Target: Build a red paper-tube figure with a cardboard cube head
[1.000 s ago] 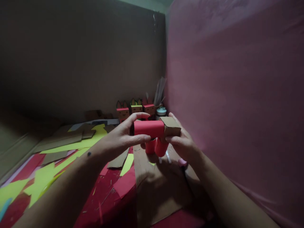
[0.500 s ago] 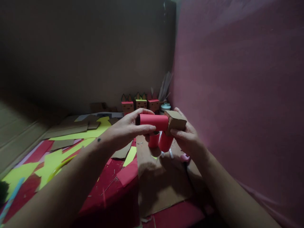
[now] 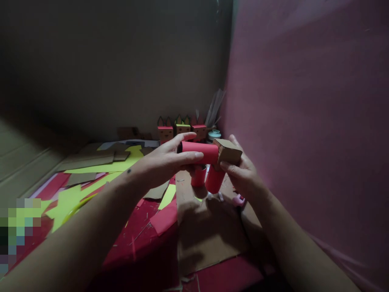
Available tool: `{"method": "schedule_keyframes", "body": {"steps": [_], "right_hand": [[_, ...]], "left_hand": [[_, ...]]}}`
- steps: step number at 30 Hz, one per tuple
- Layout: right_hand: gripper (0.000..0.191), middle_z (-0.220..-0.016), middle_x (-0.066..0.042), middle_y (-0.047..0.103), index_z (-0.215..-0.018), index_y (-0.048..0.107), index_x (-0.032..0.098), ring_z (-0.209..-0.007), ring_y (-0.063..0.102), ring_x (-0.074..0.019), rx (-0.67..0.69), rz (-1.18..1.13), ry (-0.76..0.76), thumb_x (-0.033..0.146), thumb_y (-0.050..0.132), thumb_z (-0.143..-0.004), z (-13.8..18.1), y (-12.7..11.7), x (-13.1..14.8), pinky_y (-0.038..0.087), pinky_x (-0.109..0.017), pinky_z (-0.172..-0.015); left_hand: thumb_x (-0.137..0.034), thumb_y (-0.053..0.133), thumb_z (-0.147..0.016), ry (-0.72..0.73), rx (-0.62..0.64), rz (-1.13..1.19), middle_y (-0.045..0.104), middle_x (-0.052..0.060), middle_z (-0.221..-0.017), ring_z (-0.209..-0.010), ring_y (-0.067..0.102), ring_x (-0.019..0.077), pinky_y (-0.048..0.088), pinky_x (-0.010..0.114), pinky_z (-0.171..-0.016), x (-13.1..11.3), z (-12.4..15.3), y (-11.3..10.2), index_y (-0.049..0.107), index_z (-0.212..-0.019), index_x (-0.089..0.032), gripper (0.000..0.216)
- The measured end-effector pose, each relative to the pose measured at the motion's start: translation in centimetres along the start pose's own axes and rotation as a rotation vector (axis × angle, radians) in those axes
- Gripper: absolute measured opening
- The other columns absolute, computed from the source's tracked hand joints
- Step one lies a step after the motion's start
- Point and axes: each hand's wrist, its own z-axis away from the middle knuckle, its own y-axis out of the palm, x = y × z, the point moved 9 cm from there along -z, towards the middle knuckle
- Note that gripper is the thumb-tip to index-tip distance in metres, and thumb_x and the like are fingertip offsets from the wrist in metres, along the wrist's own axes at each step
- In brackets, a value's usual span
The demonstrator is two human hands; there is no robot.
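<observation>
My left hand (image 3: 167, 156) is wrapped round a red paper-covered tube (image 3: 200, 150) held level, thumb along its near side. The tube's right end meets a small brown cardboard box (image 3: 229, 151); whether it is stuck there I cannot tell. My right hand (image 3: 246, 172) grips that box, thumb on the near face and fingers behind it. Just below the box, a second red tube (image 3: 215, 179) slants; its upper end is hidden. Another red tube (image 3: 198, 177) stands upright under my left fingers on a cardboard sheet (image 3: 209, 235).
Several cardboard-headed figures (image 3: 165, 133) with drawn faces stand against the back wall beside a pale green container (image 3: 214, 135). Yellow paper pieces (image 3: 65, 205) and cardboard scraps (image 3: 88, 160) cover the left. A pink tool (image 3: 238, 200) lies right. A pink curtain (image 3: 304, 101) borders the right side.
Both hands, with the tube and box, sit slightly further right and higher in view. My left thumb and fingers look straighter along the tube. The grips remain.
</observation>
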Motion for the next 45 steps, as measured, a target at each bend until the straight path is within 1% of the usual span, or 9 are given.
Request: {"method": "schedule_keyframes", "body": {"steps": [2,5,8,11,16,21,33,40,45], "right_hand": [[0.108,-0.150,-0.008,0.055,-0.164,0.006,0.031,-0.142,0.047,-0.0324,-0.012,0.011,-0.003,0.036,0.077,-0.082,-0.1,-0.2,0.1,0.033,-0.052,-0.122],[0.109,-0.151,-0.009,0.055,-0.164,0.006,0.030,-0.142,0.047,-0.0327,-0.016,0.018,-0.011,0.038,0.077,-0.082,-0.1,-0.2,0.2,0.032,-0.051,-0.121],[0.110,-0.147,-0.009,0.058,-0.164,0.006,0.027,-0.140,0.049,-0.0313,-0.007,-0.016,-0.006,0.036,0.078,-0.081,-0.2,-0.1,0.2,0.032,-0.050,-0.122],[0.111,-0.149,-0.009,0.057,-0.164,0.007,0.025,-0.142,0.047,-0.0307,-0.007,-0.036,-0.004,0.035,0.079,-0.080,-0.2,0.0,0.3,0.032,-0.049,-0.122],[0.112,-0.155,-0.011,0.049,-0.164,0.011,0.022,-0.143,0.045,-0.0325,-0.027,0.019,0.015,0.038,0.081,-0.078,-0.2,-0.3,0.2,0.034,-0.047,-0.121],[0.108,-0.151,-0.010,0.053,-0.164,0.011,0.024,-0.141,0.048,-0.0312,-0.002,0.014,0.004,0.038,0.078,-0.081,-0.3,-0.4,0.0,0.034,-0.048,-0.121],[0.103,-0.152,-0.008,0.053,-0.164,0.015,0.027,-0.140,0.049,-0.0306,0.004,0.071,-0.010,0.040,0.076,-0.082,-0.3,-0.5,-0.1,0.034,-0.049,-0.121],[0.098,-0.151,-0.006,0.055,-0.162,0.023,0.028,-0.142,0.047,-0.0309,-0.013,0.046,-0.036,0.039,0.077,-0.081,-0.4,-0.7,-0.1,0.032,-0.050,-0.122],[0.098,-0.148,-0.008,0.058,-0.162,0.023,0.026,-0.140,0.050,-0.0301,-0.002,0.008,-0.033,0.036,0.078,-0.082,-0.4,-0.5,0.0,0.032,-0.048,-0.122]], "left_hand": [[-0.034,0.080,-0.081,0.005,-0.020,0.087,0.072,0.008,-0.089,-0.067,0.068,0.0185,0.055,0.028,-0.062,-0.1,-0.1,0.0,0.044,-0.144,-0.015,0.075],[-0.048,0.072,-0.086,0.061,0.014,0.184,0.071,0.011,-0.088,-0.068,0.069,0.0216,0.056,0.031,-0.060,-0.1,-0.6,0.1,0.049,-0.139,-0.013,0.068],[-0.063,0.063,-0.088,0.091,0.083,0.201,0.071,0.012,-0.083,-0.068,0.069,0.0241,0.056,0.033,-0.058,0.3,-1.1,0.4,0.058,-0.130,-0.011,0.067],[-0.069,0.058,-0.088,0.082,0.068,0.202,0.071,0.013,-0.080,-0.068,0.070,0.0260,0.056,0.033,-0.056,0.7,-1.4,0.1,0.057,-0.130,-0.010,0.072],[-0.067,0.056,-0.090,0.097,0.095,0.219,0.071,0.014,-0.084,-0.067,0.070,0.0250,0.055,0.033,-0.056,0.3,-1.2,0.7,0.055,-0.132,-0.011,0.070],[-0.065,0.053,-0.093,0.094,0.108,0.197,0.071,0.012,-0.081,-0.065,0.068,0.0240,0.055,0.033,-0.056,0.5,-1.2,0.9,0.055,-0.129,-0.011,0.066],[-0.061,0.064,-0.088,0.077,0.042,0.194,0.071,0.014,-0.081,-0.070,0.071,0.0265,0.055,0.032,-0.054,0.3,-1.1,0.6,0.061,-0.126,-0.009,0.065],[-0.064,0.061,-0.088,0.052,0.009,0.219,0.073,0.014,-0.085,-0.068,0.072,0.0279,0.057,0.035,-0.055,0.6,-1.2,0.3,0.051,-0.138,-0.010,0.075],[-0.068,0.060,-0.087,0.033,0.055,0.188,0.073,0.015,-0.083,-0.071,0.073,0.0303,0.055,0.033,-0.051,0.6,-1.1,0.5,0.050,-0.139,-0.009,0.079]]}}
